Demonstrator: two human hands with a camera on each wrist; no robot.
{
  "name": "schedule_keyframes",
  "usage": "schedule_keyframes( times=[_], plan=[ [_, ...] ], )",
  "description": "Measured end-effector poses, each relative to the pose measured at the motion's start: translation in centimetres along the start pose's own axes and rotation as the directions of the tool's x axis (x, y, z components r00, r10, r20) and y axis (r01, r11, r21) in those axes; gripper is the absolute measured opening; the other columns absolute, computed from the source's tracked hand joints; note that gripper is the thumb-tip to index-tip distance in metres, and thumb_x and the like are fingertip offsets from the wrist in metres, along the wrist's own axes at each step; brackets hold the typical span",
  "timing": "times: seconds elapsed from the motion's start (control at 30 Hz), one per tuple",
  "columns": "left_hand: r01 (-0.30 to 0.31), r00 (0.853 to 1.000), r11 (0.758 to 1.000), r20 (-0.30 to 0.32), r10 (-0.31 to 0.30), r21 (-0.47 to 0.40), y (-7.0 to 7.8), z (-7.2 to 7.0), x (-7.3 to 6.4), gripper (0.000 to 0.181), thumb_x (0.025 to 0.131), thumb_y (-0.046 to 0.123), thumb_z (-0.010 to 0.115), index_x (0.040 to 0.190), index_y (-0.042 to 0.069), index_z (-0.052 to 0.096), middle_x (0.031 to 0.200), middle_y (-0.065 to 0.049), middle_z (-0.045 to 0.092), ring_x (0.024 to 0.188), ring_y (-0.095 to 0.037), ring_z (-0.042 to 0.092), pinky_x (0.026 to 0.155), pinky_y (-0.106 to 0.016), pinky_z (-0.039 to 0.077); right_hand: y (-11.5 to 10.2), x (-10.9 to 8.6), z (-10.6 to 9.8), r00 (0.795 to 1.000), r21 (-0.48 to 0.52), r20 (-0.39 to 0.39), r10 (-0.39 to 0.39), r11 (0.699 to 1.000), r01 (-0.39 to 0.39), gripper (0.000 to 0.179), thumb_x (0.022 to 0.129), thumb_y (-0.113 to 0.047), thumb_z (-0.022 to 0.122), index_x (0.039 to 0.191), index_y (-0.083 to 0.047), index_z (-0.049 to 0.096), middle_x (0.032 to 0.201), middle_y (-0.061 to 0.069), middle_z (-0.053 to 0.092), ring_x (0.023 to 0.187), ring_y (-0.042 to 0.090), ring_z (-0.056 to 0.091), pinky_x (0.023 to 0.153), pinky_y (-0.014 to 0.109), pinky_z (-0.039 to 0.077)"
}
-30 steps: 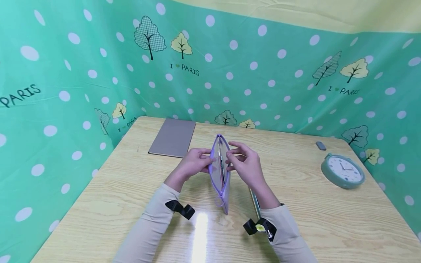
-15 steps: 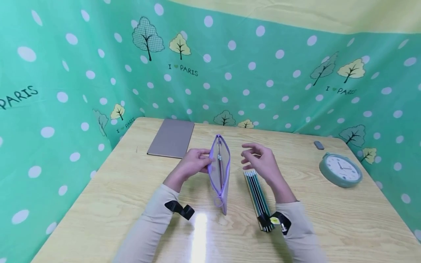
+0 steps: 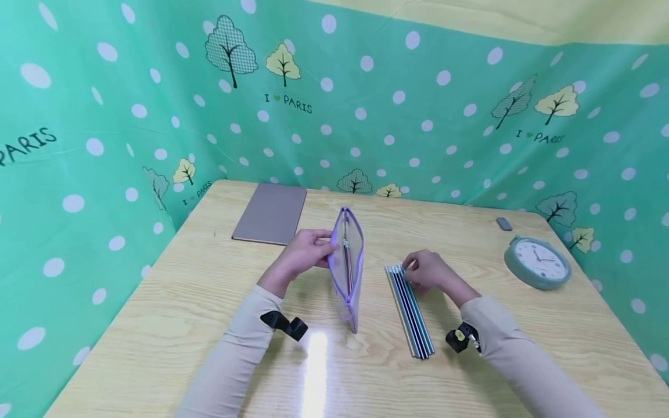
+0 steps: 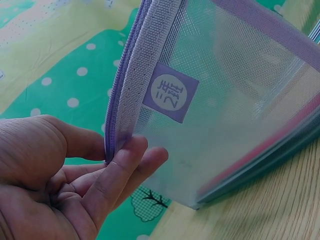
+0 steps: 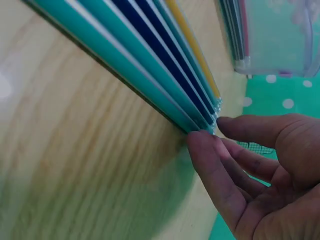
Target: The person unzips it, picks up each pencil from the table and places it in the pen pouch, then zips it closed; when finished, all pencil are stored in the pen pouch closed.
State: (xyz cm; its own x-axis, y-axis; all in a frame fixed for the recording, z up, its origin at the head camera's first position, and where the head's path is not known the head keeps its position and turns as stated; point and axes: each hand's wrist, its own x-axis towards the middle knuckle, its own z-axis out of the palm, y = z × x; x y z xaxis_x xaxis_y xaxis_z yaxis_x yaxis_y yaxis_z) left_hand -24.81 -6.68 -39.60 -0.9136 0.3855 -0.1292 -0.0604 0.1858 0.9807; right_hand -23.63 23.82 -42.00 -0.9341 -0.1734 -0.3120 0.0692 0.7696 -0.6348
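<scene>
An unzipped purple-edged mesh pencil case (image 3: 357,264) stands upright on its side edge on the table. My left hand (image 3: 307,252) pinches its zipper edge between thumb and fingers; the left wrist view shows the case's square label (image 4: 171,92). A few pencils (image 3: 349,264) lie inside. To its right, a row of teal, navy and yellow pencils (image 3: 410,313) lies side by side on the wood. My right hand (image 3: 427,270) is at their far ends. In the right wrist view a fingertip (image 5: 201,142) touches the outermost teal pencil, with the thumb close to the ends.
A grey-brown notebook (image 3: 270,213) lies at the back left of the table (image 3: 172,302). A round green clock (image 3: 538,262) and a small grey eraser-like block (image 3: 504,223) are at the right. A green dotted curtain (image 3: 392,128) hangs behind.
My right hand has left the case, moved right and come down to the ends of the loose pencils. The pencils it had held have gone into the case. My left hand keeps its hold.
</scene>
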Motion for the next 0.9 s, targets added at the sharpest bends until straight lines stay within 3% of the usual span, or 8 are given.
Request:
schedule_keyframes(
  times=[0.43, 0.7, 0.9],
  plan=[
    [-0.014, 1.000, 1.000, -0.001, 0.014, -0.004, 0.0, 0.2, 0.0, 0.048, 0.102, 0.000, 0.057, 0.147, -0.012, 0.046, 0.118, -0.032, 0.070, 0.085, -0.023, 0.077, 0.081, -0.034, 0.067, 0.1, -0.3, 1.1, 0.996, -0.024, -0.092, 0.017, 1.000, -0.019, 0.023, 0.088, 0.009, 0.058, 0.110, 0.008, 0.065, 0.084, 0.015, 0.070, 0.059, 0.018, 0.068, 0.054, 0.031, 0.065],
    [-0.013, 1.000, 1.000, -0.001, 0.013, 0.008, 0.2, 0.3, 0.1, 0.047, 0.103, 0.001, 0.056, 0.147, -0.012, 0.046, 0.118, -0.032, 0.070, 0.081, -0.020, 0.076, 0.080, -0.034, 0.067, 0.7, -0.2, 1.6, 0.994, -0.023, -0.114, 0.001, 1.000, -0.004, 0.023, 0.088, 0.004, 0.072, 0.110, 0.008, 0.065, 0.082, 0.012, 0.070, 0.052, 0.015, 0.066, 0.050, 0.029, 0.063],
    [0.001, 1.000, 1.000, -0.012, -0.001, 0.005, 0.2, 0.4, 0.1, 0.048, 0.102, 0.001, 0.058, 0.147, -0.011, 0.047, 0.118, -0.030, 0.071, 0.084, -0.022, 0.076, 0.080, -0.033, 0.067, 1.1, -0.5, 1.3, 0.991, 0.011, -0.131, -0.005, 1.000, 0.007, 0.030, 0.088, 0.001, 0.070, 0.116, 0.011, 0.065, 0.089, 0.016, 0.071, 0.054, 0.016, 0.067, 0.051, 0.031, 0.064]
  ],
)
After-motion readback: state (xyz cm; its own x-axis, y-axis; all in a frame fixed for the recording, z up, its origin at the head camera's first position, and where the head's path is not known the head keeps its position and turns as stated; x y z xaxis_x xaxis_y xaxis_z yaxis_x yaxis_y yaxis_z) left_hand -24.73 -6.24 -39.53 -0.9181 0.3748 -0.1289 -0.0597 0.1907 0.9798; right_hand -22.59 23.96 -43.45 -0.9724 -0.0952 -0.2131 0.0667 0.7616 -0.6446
